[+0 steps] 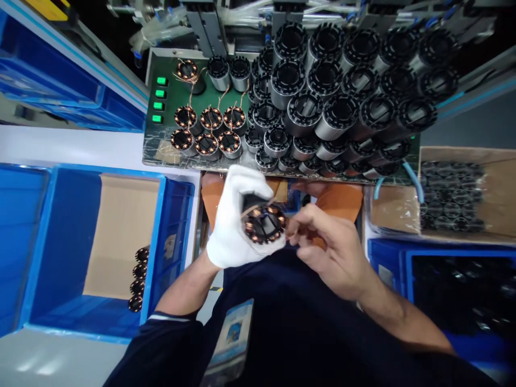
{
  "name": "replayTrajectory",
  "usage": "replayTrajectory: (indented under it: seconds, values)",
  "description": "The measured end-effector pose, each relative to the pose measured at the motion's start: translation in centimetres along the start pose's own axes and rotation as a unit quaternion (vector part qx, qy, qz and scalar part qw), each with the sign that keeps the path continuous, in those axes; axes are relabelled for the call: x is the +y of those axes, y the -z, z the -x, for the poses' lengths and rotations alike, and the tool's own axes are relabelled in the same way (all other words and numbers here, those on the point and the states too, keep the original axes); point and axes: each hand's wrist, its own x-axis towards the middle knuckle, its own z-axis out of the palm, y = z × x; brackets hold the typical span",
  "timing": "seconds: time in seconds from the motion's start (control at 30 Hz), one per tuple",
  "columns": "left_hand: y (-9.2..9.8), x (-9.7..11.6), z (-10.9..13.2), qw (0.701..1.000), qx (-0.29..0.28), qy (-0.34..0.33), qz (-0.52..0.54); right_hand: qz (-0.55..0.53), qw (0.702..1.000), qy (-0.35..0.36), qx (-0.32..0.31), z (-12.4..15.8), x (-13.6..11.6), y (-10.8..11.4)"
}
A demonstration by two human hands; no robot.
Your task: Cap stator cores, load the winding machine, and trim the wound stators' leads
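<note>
Partly hidden, a wound core [265, 224] within left hand's encircling grip [233, 228]; right hand's grip [332, 252] unclear

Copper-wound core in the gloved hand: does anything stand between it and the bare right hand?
Nothing visible does. The gloved left hand holds the copper-wound core with its wound end uncovered, and the right hand has its fingertips beside it; contact is unclear.
</note>
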Motion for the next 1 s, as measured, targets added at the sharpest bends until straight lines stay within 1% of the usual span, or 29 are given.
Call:
replayTrajectory:
  seconds: [0.03, 0.07, 0.1, 0.13, 0.17, 0.2, 0.27, 0.3, 0.33, 0.37, 0.4, 0.43, 0.5, 0.57, 0.6, 0.63, 0.67, 0.73, 0.8, 0.87, 0.9, 0.93, 0.97, 1.0]
  values:
    - [0.0, 0.2, 0.3, 1.000, -0.026, -0.009, 0.009, -0.014, 1.000, -0.014, -0.005, -0.2, 0.0, 0.1]
    - [0.0, 0.5, 0.6, 0.998, -0.046, -0.003, 0.031, -0.039, 0.999, -0.022, -0.015, -0.3, 0.3, 0.1]
    - [-0.1, 1.0, 1.0, 0.996, -0.063, 0.021, 0.062, -0.076, 0.996, -0.027, -0.029, -0.3, 0.6, -0.1]
    - [-0.1, 1.5, 1.4, 0.990, -0.079, 0.060, 0.104, -0.120, 0.991, -0.029, -0.043, 0.0, 1.1, -0.3]
    - [-0.2, 2.0, 1.7, 0.975, -0.094, 0.118, 0.164, -0.163, 0.985, -0.032, -0.056, 0.4, 1.6, -0.5]
    - [-0.4, 2.4, 2.1, 0.949, -0.102, 0.180, 0.240, -0.195, 0.978, -0.037, -0.063, 0.9, 2.2, -0.8]
    - [-1.1, 3.1, 2.8, 0.866, -0.093, 0.288, 0.398, -0.216, 0.973, -0.054, -0.066, 1.8, 3.0, -1.4]
    - [-1.5, 3.2, 3.1, 0.825, -0.076, 0.325, 0.456, -0.204, 0.975, -0.059, -0.065, 2.1, 3.2, -1.5]
    - [-2.0, 3.3, 3.4, 0.792, -0.054, 0.355, 0.495, -0.181, 0.980, -0.060, -0.062, 2.3, 3.3, -1.6]
    - [-2.5, 3.3, 3.6, 0.768, -0.033, 0.378, 0.516, -0.149, 0.986, -0.057, -0.056, 2.3, 3.2, -1.6]
    - [-2.9, 3.2, 3.8, 0.755, -0.015, 0.396, 0.523, -0.115, 0.992, -0.043, -0.043, 2.3, 3.0, -1.5]
    - [-3.3, 3.0, 4.0, 0.753, 0.000, 0.403, 0.520, -0.082, 0.996, -0.019, -0.025, 2.1, 2.7, -1.4]
    - [-3.5, 2.5, 4.2, 0.774, 0.010, 0.395, 0.495, -0.052, 0.997, 0.055, 0.011, 1.5, 2.0, -1.2]
    - [-3.4, 2.0, 4.4, 0.801, -0.009, 0.385, 0.458, -0.078, 0.987, 0.136, 0.017, 0.9, 1.3, -1.1]
    - [-3.2, 1.9, 4.4, 0.806, -0.025, 0.389, 0.446, -0.100, 0.982, 0.163, 0.010, 0.5, 1.0, -1.2]
    - [-3.1, 1.9, 4.4, 0.802, -0.042, 0.401, 0.441, -0.115, 0.978, 0.173, 0.000, 0.2, 0.8, -1.2]
    - [-3.0, 1.9, 4.4, 0.792, -0.056, 0.416, 0.443, -0.120, 0.978, 0.173, -0.011, -0.1, 0.7, -1.4]
    - [-3.2, 2.1, 4.4, 0.775, -0.056, 0.434, 0.456, -0.085, 0.984, 0.156, -0.033, -0.3, 0.9, -1.7]
    - [-3.6, 2.3, 4.3, 0.768, -0.013, 0.445, 0.460, 0.000, 0.984, 0.169, -0.058, 0.1, 1.5, -2.2]
    - [-4.0, 2.1, 4.2, 0.766, 0.048, 0.452, 0.454, 0.081, 0.972, 0.198, -0.092, 1.3, 2.2, -2.3]
    - [-4.1, 1.9, 4.1, 0.767, 0.074, 0.454, 0.447, 0.099, 0.967, 0.204, -0.119, 2.0, 2.4, -2.2]
    - [-4.1, 1.7, 4.0, 0.777, 0.092, 0.452, 0.429, 0.098, 0.965, 0.196, -0.145, 2.8, 2.6, -1.8]
    - [-3.9, 1.4, 3.8, 0.800, 0.096, 0.443, 0.392, 0.080, 0.967, 0.176, -0.165, 3.6, 2.6, -1.3]
    - [-3.6, 1.2, 3.6, 0.835, 0.092, 0.428, 0.333, 0.057, 0.972, 0.149, -0.175, 4.2, 2.6, -0.7]
